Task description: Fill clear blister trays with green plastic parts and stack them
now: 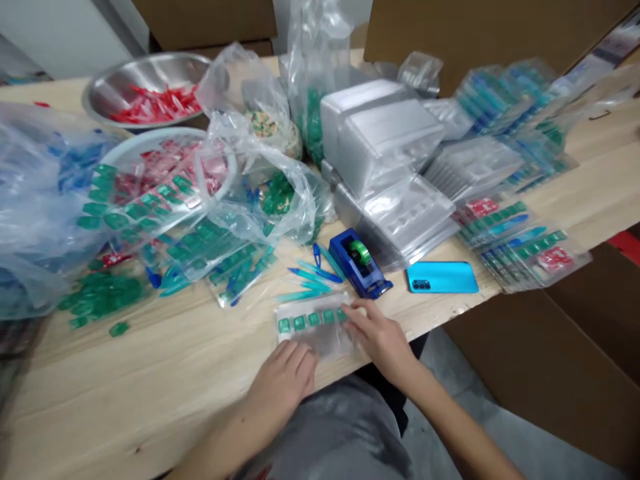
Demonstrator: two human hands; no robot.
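Note:
A clear plastic blister tray lies on the table near its front edge, with a row of green square plastic pieces along its upper part. My left hand is closed at the tray's near left edge, fingers curled and their tips hidden. At the right end of the row, my right hand has its fingertips closed on the last green piece. Just beyond the tray are several teal and blue pen-shaped plastic pieces and a blue tape dispenser with green tape.
A blue phone lies to the right, near filled clear packs. Stacked empty blister trays stand behind the dispenser. Left are loose green pieces, plastic bags, a white basin and a steel bowl of red pieces.

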